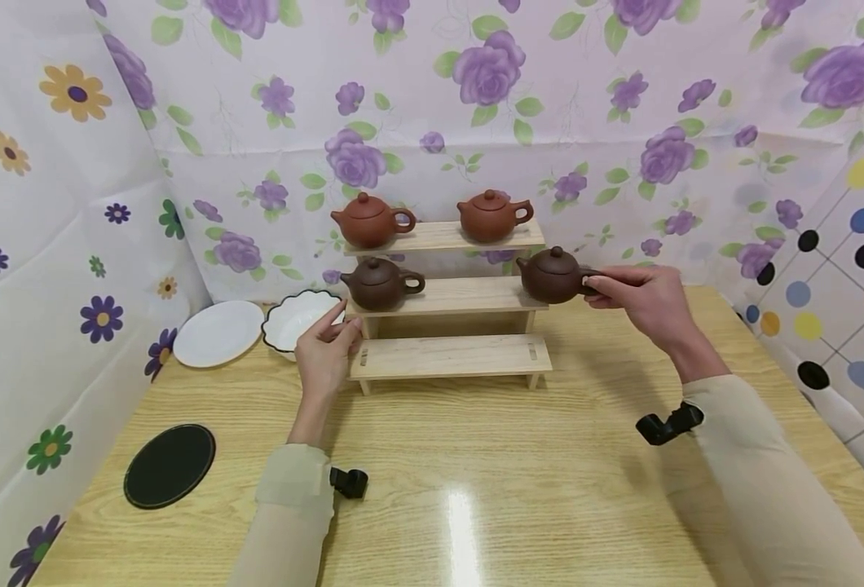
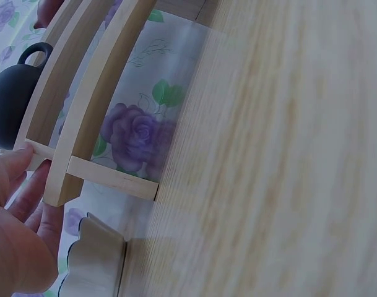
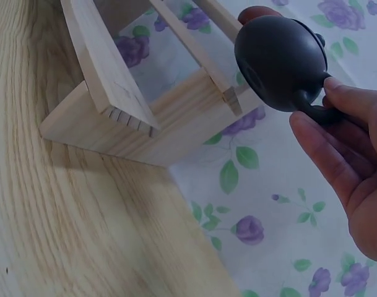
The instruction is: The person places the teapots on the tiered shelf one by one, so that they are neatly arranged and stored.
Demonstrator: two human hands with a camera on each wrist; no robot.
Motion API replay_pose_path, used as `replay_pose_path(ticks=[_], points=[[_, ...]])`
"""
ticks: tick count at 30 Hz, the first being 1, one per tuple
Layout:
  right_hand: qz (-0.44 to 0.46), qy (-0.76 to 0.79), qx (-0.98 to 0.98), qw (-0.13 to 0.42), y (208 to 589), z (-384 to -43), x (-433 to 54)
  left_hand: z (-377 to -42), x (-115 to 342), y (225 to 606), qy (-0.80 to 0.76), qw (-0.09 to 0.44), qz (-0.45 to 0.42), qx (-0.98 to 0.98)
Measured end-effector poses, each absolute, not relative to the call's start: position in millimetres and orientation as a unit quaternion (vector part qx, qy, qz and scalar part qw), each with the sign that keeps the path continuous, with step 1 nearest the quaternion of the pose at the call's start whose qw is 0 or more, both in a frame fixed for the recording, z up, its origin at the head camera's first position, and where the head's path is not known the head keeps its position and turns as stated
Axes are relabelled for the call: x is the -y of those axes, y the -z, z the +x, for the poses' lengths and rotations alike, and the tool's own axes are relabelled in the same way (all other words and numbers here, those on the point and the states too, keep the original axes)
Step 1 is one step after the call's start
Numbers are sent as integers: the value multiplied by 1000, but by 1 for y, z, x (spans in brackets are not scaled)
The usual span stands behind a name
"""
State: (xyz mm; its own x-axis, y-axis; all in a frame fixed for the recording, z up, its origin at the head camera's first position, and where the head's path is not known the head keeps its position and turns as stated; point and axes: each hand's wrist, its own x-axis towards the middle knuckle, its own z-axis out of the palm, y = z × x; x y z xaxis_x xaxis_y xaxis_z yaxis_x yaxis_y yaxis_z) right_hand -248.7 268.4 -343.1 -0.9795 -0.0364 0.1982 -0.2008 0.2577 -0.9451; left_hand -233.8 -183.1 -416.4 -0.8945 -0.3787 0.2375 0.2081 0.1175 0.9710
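Observation:
A three-tier wooden display stand [image 1: 447,357] stands at the middle of the table. My right hand [image 1: 641,303] pinches the handle of a dark brown teapot [image 1: 552,275] at the right end of the middle tier; whether its base touches the shelf I cannot tell. At the stand's left side, my left hand [image 1: 327,346] holds the edge, thumb by the middle tier and fingers partly hidden behind the wood [image 2: 63,176]. Another dark brown teapot [image 1: 375,285] sits on the middle tier's left. Two reddish-brown teapots [image 1: 368,222] [image 1: 489,218] occupy the top tier, left and right.
Left of the stand are a white scalloped bowl [image 1: 285,324] with a dark rim and a white plate [image 1: 218,334]. A round black mat [image 1: 170,466] lies at the table's left front. Flowered cloth [image 1: 417,90] hangs behind the table.

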Motion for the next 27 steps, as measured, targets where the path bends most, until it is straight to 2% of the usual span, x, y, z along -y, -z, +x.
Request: replay_pose_path(ticks=[12,27], points=[[77,-607,791,15,341,-267,-246,-233,184,418,660,225,52,715],[109,-621,776,15,340,-279,-227,-234,183,416,662,223,57,714]])
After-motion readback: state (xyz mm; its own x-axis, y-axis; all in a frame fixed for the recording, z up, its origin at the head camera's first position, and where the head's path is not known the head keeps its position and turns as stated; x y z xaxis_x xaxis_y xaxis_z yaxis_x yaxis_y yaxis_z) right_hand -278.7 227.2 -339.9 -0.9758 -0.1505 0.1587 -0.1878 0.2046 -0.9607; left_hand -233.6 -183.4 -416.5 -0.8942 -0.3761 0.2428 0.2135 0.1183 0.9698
